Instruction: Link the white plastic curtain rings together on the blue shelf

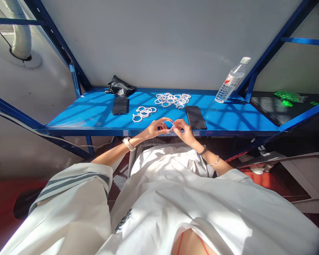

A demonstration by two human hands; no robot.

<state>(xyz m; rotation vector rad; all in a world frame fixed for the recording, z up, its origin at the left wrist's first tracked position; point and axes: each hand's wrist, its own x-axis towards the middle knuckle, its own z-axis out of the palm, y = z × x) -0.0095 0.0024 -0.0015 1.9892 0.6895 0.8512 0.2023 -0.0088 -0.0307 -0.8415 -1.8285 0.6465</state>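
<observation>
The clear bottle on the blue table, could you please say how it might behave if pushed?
Being tall and narrow, the clear bottle could tip if pushed high up. The liquid inside probably makes it fairly weighty, and its round body would likely roll once down.

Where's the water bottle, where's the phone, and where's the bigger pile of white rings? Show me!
Water bottle [230, 80], head view: on its label.
Phone [196, 117], head view: middle of its dark screen.
Bigger pile of white rings [172, 99], head view: near the pile's middle.

no readable text: bottle label [230, 80] too small, dark print [123, 220] on white shirt [159, 200] unclear
</observation>
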